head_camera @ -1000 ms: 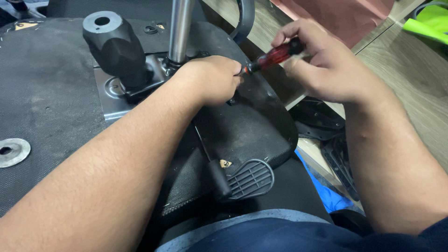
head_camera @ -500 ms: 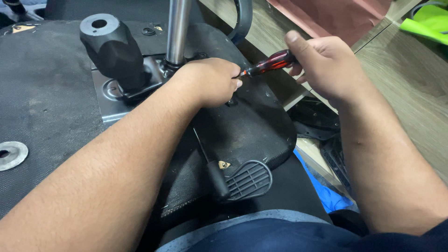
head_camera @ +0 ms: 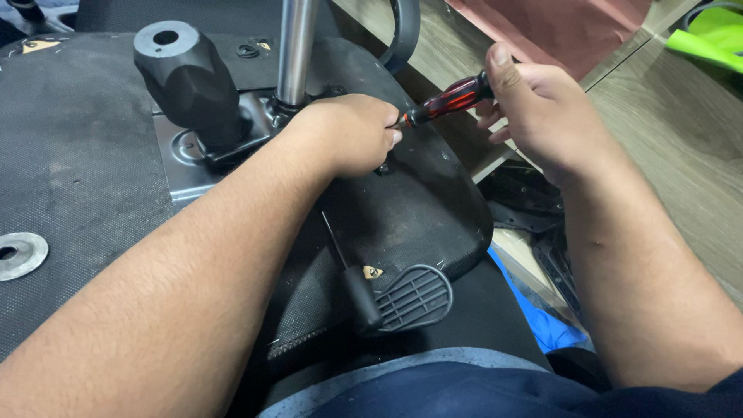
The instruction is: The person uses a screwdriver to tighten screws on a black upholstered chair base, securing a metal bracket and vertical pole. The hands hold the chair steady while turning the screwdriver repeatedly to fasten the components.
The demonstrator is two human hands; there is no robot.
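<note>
At the far left edge of the frame a round metal washer [head_camera: 18,255] lies flat on the black chair bottom [head_camera: 70,155]. In the upper left a fat black knob [head_camera: 186,81] with a hole on top stands on a grey metal plate [head_camera: 179,166]. Just right of it a shiny metal pole [head_camera: 296,46] goes up out of the frame.

In the middle, the left hand [head_camera: 348,133] is curled into a closed grip down on the chair bottom, right at the tip of the screwdriver [head_camera: 445,101]. What its fingers pinch is hidden. Below it, low in the middle, sits a black lever with a ribbed paddle [head_camera: 410,296].

The screwdriver has a red and black handle and slants up to the right. The right hand [head_camera: 542,112], in the upper right, has its grip closed around that handle, thumb on top. Wooden floor [head_camera: 681,155] shows at the right.
</note>
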